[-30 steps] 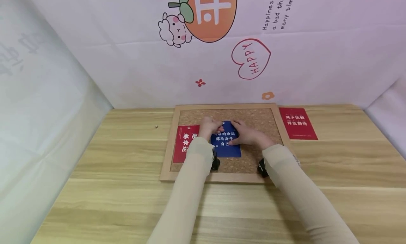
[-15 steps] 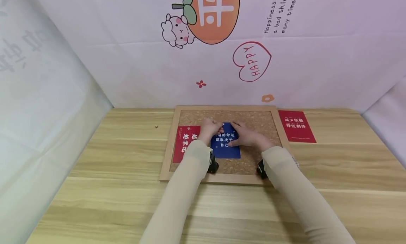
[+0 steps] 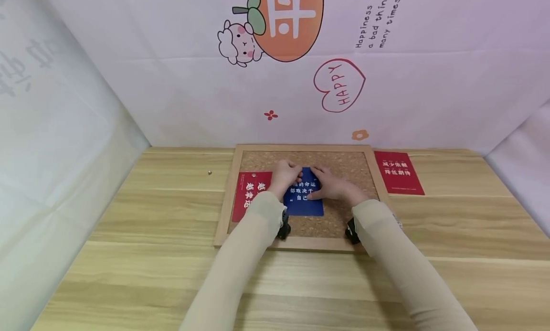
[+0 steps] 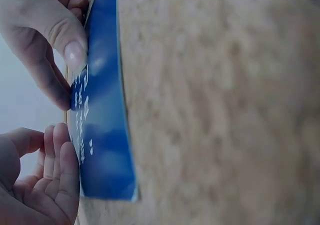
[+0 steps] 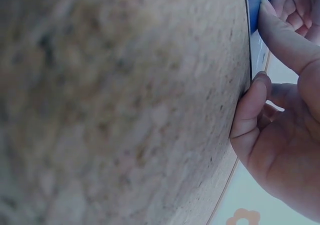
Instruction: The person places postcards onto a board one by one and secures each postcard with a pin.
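A blue card with white lettering lies on the cork board. At the card's top edge is my left hand, its fingers curled in and the thumb against the index fingertip. In the left wrist view that hand hides whatever is between its fingertips. My right hand spans the card's right side, thumb pressing on the lettering and index finger reaching the top edge. The right wrist view has the right hand's fingers against the cork beside the card. A red card lies left of the blue one, partly covered by my left arm.
Right of the board, another red card lies on the wooden table. Left of the board is a tiny metallic object. A printed white cloth stands behind the table.
Both hands stay at the blue card, and its position on the board looks unchanged. The left fingertips now cover the pale dot at the card's top edge.
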A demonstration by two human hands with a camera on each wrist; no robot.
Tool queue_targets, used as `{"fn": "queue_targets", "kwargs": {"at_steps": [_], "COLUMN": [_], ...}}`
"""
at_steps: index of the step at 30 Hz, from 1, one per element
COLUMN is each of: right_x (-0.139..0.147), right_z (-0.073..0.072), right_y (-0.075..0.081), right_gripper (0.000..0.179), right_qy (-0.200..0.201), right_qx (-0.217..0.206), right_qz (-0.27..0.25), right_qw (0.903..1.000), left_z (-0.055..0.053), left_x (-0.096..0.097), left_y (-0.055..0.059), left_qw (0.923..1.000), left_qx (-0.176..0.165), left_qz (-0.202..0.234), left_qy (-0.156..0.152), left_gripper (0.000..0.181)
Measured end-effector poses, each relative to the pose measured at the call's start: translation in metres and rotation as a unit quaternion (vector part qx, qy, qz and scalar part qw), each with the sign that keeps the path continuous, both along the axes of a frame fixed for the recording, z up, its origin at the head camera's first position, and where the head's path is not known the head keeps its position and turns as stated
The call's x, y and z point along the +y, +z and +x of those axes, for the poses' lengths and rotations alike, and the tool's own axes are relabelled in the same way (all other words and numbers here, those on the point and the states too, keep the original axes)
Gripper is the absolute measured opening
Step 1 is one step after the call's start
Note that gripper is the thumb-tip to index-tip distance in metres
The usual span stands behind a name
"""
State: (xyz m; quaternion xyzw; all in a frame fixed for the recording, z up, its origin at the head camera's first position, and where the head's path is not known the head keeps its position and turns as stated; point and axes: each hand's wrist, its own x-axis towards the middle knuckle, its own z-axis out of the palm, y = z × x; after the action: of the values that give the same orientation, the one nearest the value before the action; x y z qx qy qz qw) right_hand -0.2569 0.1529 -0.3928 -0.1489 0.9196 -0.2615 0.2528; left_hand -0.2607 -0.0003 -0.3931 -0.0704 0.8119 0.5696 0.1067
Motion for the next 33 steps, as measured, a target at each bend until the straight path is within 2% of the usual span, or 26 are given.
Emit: {"fn": "queue_targets", "kwargs": {"at_steps": [4, 8, 11, 15, 18, 20, 23, 25, 33], "right_x": [0.001, 0.000, 0.000, 0.001, 0.001, 0.001, 0.001, 0.002, 0.002], "right_z": [0.001, 0.002, 0.002, 0.001, 0.001, 0.000, 0.000, 0.000, -0.001], "right_y": [0.001, 0.001, 0.000, -0.001, -0.001, -0.002, -0.002, -0.003, -0.004], "right_gripper": [0.091, 0.091, 0.091, 0.091, 0.091, 0.091, 0.091, 0.092, 0.091], "right_qy": [-0.003, -0.008, -0.010, -0.007, -0.006, -0.008, -0.008, -0.009, -0.009], "right_qx": [0.000, -0.001, 0.000, 0.005, 0.006, 0.006, 0.006, 0.006, 0.008], "right_qz": [0.001, 0.000, 0.000, 0.002, 0.003, 0.003, 0.002, 0.003, 0.006], "right_qw": [1.0000, 1.0000, 0.9999, 1.0000, 1.0000, 0.9999, 0.9999, 0.9999, 0.9999], "left_z": [-0.001, -0.006, -0.009, -0.013, -0.015, -0.017, -0.019, -0.020, -0.017], "left_x": [-0.005, -0.019, -0.031, -0.048, -0.061, -0.070, -0.084, -0.093, -0.123], "left_y": [0.005, 0.009, 0.012, 0.018, 0.020, 0.020, 0.019, 0.018, 0.010], "left_qw": [0.9996, 0.9955, 0.9911, 0.9872, 0.9810, 0.9739, 0.9667, 0.9652, 0.9699], "left_qx": [0.014, 0.036, 0.050, 0.064, 0.078, 0.098, 0.127, 0.135, 0.093], "left_qz": [-0.023, -0.087, -0.123, -0.144, -0.174, -0.200, -0.216, -0.217, -0.219], "left_qy": [0.001, 0.002, -0.007, -0.025, -0.036, -0.042, -0.053, -0.057, -0.050], "left_gripper": [0.027, 0.031, 0.030, 0.030, 0.031, 0.030, 0.029, 0.030, 0.035]}}
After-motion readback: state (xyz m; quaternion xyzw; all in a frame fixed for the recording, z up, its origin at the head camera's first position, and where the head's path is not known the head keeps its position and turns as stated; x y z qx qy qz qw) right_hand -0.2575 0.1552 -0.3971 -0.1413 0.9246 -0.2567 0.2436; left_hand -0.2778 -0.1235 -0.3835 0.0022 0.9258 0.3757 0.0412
